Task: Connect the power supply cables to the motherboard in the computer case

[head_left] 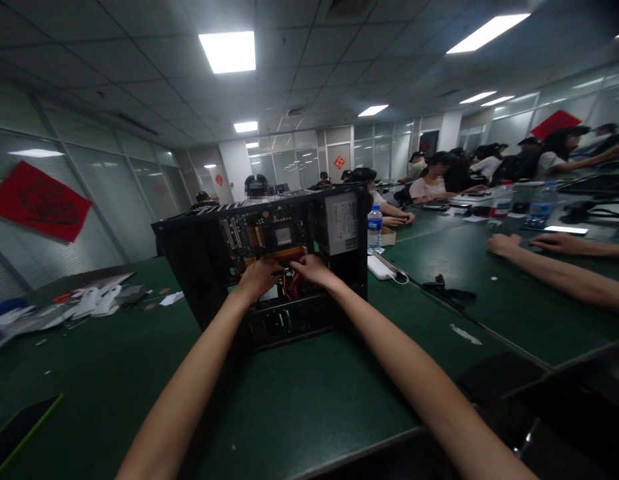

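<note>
L hand (262,277) & R hand (314,269) are resting, fingers curled, inside the open PC case (184,267) standing on the tabletop (289,400); can't tell if they're gripping, view's dim. Tip: be keeping red wires (294,287) clear, working gently.

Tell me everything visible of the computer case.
The black computer case, apparently metal, stands upright on the green table, its open side facing the camera. Inside are a slotted circuit board, a pale labelled box at upper right and red wires below. The left hand and right hand reach inside; exactly what they touch is unclear.
</note>
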The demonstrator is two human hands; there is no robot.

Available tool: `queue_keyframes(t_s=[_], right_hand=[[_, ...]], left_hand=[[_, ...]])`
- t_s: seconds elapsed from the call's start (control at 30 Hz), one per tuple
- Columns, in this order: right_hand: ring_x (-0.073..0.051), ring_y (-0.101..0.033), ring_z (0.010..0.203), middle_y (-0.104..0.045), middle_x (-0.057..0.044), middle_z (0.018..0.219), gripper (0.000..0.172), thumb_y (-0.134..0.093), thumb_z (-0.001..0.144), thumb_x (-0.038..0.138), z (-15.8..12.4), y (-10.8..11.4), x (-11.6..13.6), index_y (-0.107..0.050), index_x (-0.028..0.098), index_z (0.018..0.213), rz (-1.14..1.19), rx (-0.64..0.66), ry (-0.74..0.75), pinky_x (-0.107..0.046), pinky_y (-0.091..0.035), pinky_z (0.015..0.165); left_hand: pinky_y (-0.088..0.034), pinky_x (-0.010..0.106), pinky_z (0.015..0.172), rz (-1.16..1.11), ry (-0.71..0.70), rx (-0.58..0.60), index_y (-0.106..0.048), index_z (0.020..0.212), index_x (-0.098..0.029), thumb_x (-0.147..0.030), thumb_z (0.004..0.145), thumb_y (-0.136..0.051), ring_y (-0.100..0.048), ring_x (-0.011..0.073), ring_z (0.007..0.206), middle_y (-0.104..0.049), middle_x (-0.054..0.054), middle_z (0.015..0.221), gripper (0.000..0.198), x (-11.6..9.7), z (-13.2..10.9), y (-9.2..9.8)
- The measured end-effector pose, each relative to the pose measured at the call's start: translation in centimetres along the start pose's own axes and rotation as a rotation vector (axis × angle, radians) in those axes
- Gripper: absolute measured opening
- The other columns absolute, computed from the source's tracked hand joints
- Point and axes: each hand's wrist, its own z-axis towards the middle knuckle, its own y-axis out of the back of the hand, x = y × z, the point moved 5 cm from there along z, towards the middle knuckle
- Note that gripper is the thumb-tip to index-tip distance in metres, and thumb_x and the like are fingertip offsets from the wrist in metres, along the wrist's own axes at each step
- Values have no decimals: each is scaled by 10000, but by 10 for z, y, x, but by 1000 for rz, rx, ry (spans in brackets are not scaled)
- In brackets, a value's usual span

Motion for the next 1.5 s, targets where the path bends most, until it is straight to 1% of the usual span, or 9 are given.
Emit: queue_keyframes(t_s=[0.1, 0.2, 0.37, 0.6, 0.83, 0.97, 1.17, 1.3, 1.5], right_hand=[[-134, -568, 589, -648, -37, 612, 388, -616, 917, 412, -2, 1, 1, -611, 169, 615, -74, -10, 11, -254, -279, 541], [-147, -605, 638, -695, -67, 694, 383, -593, 934, 437, -5, 1, 3, -654, 164, 673, -161, -22, 10, -257, -293, 547], [-175, -635, 666, -715, -97, 737, 372, -597, 931, 452, -12, 2, 6, -693, 149, 739, -204, 0, -7, -270, -314, 557], [-184, -674, 672, -725, -112, 708, 370, -595, 945, 434, -19, 6, 9, -727, 123, 794, -196, 33, -84, -253, -359, 577], [-176, -679, 644, -735, -115, 726, 378, -594, 941, 441, -16, 4, 4, -739, 110, 831, -177, 44, -127, -241, -389, 574], [-164, -669, 607, -747, -115, 758, 384, -602, 936, 458, -13, 0, 1, -731, 116, 818, -171, 42, -121, -235, -385, 545], [-156, -654, 579, -741, -100, 734, 362, -627, 923, 454, -12, -2, -2, -717, 134, 780, -150, 46, -129, -227, -384, 525], [-159, -652, 563, -739, -108, 736, 353, -635, 921, 441, -11, -2, -3, -724, 122, 799, -143, 49, -137, -232, -385, 521], [-157, -663, 568, -748, -107, 749, 375, -630, 927, 461, -11, -4, -4, -743, 112, 850, -147, 60, -139, -219, -399, 521]], left_hand=[[-523, 320, 883, 140, 0, 78, -761, 1121, -279, -292, 931, -570, -664, 253, 1111, -722, 56, 1196, 270, -8, 10, -4], [-526, 339, 837, 207, 72, 70, -758, 1143, -283, -333, 951, -534, -667, 275, 1081, -714, 77, 1198, 299, -13, 12, -9], [-518, 334, 795, 215, 177, 83, -749, 1182, -290, -323, 953, -518, -672, 284, 1046, -688, 94, 1221, 327, -11, 6, -18], [-518, 346, 812, 225, 170, 93, -746, 1198, -263, -314, 966, -485, -654, 299, 1071, -671, 111, 1237, 353, -15, 5, -16], [-512, 349, 858, 230, 169, 107, -719, 1244, -266, -288, 978, -463, -634, 298, 1115, -646, 114, 1300, 369, -14, 5, -18], [-520, 371, 849, 230, 152, 101, -730, 1216, -239, -291, 981, -462, -650, 316, 1095, -669, 147, 1246, 360, -12, 5, -20], [-539, 394, 816, 230, 149, 79, -746, 1172, -205, -287, 976, -455, -679, 335, 1043, -701, 170, 1161, 361, -12, 5, -18], [-538, 406, 845, 216, 154, 85, -746, 1172, -190, -262, 961, -471, -684, 336, 1045, -716, 188, 1121, 354, -13, 5, -17], [-519, 401, 906, 148, 152, 79, -729, 1225, -190, -234, 941, -494, -667, 333, 1108, -718, 201, 1147, 371, -12, 5, -20]])
